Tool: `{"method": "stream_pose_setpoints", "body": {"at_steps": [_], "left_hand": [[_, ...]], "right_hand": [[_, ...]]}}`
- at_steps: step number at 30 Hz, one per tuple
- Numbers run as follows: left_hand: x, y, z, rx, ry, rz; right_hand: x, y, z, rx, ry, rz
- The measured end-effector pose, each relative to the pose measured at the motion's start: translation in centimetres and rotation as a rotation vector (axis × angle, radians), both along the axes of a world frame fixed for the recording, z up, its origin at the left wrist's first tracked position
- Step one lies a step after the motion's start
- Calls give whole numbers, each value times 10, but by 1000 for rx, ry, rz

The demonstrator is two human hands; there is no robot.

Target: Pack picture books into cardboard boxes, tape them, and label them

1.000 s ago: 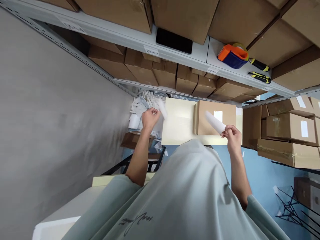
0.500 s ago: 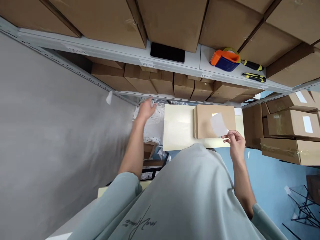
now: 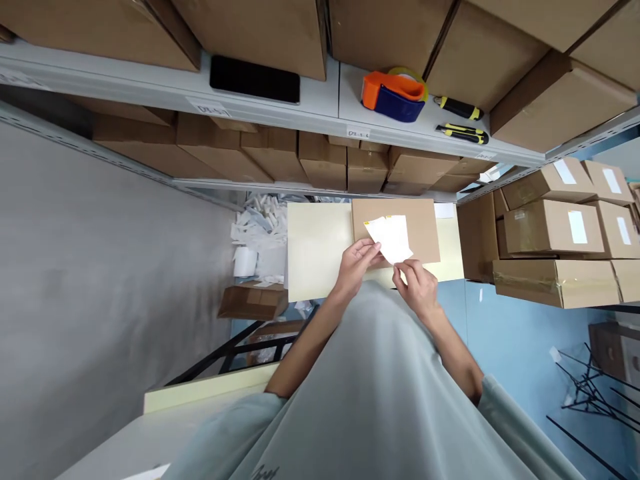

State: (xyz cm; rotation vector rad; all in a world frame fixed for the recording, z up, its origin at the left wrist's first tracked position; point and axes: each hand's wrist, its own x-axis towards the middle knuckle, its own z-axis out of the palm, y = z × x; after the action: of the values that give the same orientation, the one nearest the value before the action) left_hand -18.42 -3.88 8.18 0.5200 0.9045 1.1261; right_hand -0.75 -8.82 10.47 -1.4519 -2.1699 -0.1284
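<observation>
Over the box, the white label slanted up-left from the right hand's pinching fingers, the left hand's at its left edge, grip unclear.

We record upper cartons cropped by the top edge and shirt script by the bottom. Shelf tags are too small to read. The left hand and right hand hide part of the flat box's near edge. We cannot separate the held label from its neighbour.
</observation>
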Motion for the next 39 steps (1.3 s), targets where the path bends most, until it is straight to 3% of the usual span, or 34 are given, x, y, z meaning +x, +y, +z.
{"method": "stream_pose_setpoints", "body": {"at_steps": [3, 6, 11, 15, 22, 30, 39], "left_hand": [[15, 1, -7, -16, 69, 33], [31, 1, -12, 0, 170, 56], [54, 1, -18, 56, 333, 111], [67, 3, -21, 67, 427, 161], [86, 3, -13, 112, 542, 53], [102, 0, -5, 134, 623, -8], [94, 6, -12, 97, 905, -55]], "right_hand": [[18, 0, -5, -140, 0, 81], [40, 8, -3, -350, 151, 163], [86, 34, 7, -500, 470, 68], [111, 45, 9, -707, 526, 173], [134, 63, -3, -561, 681, -59], [145, 84, -20, -714, 737, -17], [148, 92, -21, -565, 518, -11]]}}
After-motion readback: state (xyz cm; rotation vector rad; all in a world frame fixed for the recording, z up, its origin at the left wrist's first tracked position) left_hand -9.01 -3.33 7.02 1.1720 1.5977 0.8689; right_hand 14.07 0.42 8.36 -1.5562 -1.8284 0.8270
